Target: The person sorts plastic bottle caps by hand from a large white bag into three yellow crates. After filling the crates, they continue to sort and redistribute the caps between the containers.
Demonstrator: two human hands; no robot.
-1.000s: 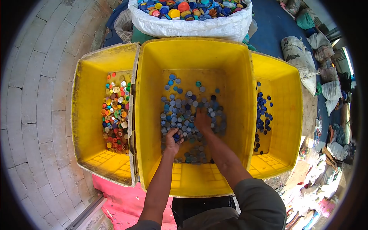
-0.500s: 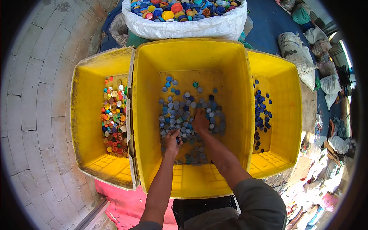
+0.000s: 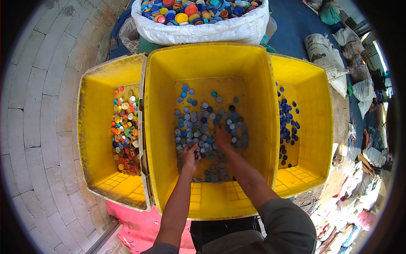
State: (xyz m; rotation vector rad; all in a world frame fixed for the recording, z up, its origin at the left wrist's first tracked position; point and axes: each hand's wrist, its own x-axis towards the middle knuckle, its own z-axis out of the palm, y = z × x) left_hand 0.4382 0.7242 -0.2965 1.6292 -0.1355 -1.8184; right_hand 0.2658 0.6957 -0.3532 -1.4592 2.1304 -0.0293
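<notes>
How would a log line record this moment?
left hand: holding dark caps; right hand: among loose caps; middle bin: mostly bluish; left bin: mixed colours; right bin: dark blue caps

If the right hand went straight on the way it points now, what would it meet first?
Probably the greyish caps just ahead of the right hand in the middle yellow bin; from this single view, its height relative to them is unclear.

It looks like a recycling workshop, with bottle caps (image 3: 198, 124) in big yellow tubs (image 3: 211, 61), a full white sack (image 3: 203, 34) and stuffed bags (image 3: 320, 51).
</notes>
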